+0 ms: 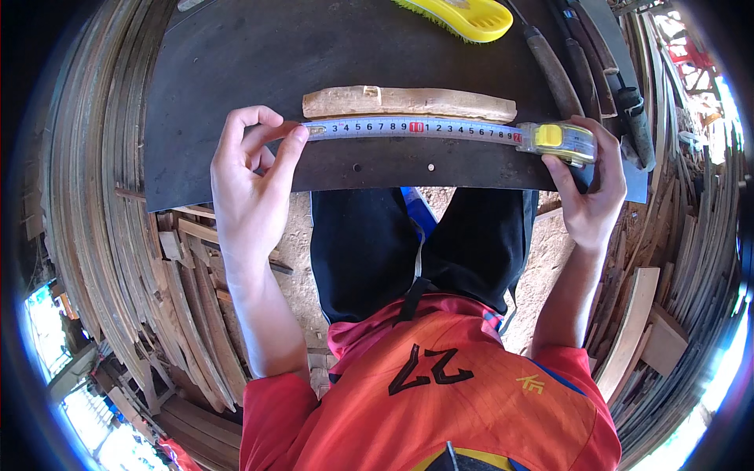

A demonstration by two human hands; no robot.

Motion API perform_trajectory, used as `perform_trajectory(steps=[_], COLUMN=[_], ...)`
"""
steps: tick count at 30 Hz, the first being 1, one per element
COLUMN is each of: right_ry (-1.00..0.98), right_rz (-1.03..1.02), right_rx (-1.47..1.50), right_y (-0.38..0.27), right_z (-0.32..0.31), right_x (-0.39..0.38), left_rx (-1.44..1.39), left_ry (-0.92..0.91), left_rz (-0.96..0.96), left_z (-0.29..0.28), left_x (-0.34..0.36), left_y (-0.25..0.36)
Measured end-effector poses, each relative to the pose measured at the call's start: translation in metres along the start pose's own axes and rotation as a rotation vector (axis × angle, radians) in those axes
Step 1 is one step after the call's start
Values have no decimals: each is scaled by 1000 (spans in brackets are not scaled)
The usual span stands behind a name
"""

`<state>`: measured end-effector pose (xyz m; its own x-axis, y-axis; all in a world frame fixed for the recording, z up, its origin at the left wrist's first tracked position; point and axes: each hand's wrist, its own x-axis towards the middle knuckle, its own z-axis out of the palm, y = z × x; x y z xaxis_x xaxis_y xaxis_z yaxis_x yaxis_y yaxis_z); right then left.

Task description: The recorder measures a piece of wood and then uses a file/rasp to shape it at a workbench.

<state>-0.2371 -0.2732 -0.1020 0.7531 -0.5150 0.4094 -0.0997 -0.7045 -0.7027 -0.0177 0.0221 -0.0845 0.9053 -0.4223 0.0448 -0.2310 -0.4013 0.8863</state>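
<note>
On the dark surface [236, 71], the wood piece [448, 103] lies just beyond your tape measure [580, 144]. Left fingers [291, 147] pinch its blade's end, right fingers [559, 170] grip its case; hold the blade straight, alongside the wood.

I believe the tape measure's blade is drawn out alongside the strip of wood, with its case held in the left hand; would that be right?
Not quite: the head view shows the case in the right hand; the blade is indeed drawn out alongside the wood.
</note>
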Motion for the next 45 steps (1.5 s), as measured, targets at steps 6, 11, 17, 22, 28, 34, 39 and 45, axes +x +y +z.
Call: perform_trajectory(steps=[6,11,17,22,28,34,39,45], right_ry=[-5,1,52,234,130,133,141,122], right_rz=[-20,-25,-207,-515,-446,-416,-415,-368], right_rx=[18,-7,-132,-440,-543,-524,-513,-458], right_y=[0,0,2,12,21,16,16,17], right_z=[1,1,-12,-27,-25,-9,-5,-5], right_x=[1,1,0,-11,-16,-16,-12,-11], left_rx=[15,4,-79,6,125,240,255,232], left_ry=[11,16,3,59,-12,5,75,85], left_rz=[18,62,230,500,418,394,526,531], left_z=[3,3,9,7,0,1,6,5], left_x=[0,0,-3,-11,-11,-4,1,4], left_y=[3,-3,-11,-21,-31,-23,-27,-27])
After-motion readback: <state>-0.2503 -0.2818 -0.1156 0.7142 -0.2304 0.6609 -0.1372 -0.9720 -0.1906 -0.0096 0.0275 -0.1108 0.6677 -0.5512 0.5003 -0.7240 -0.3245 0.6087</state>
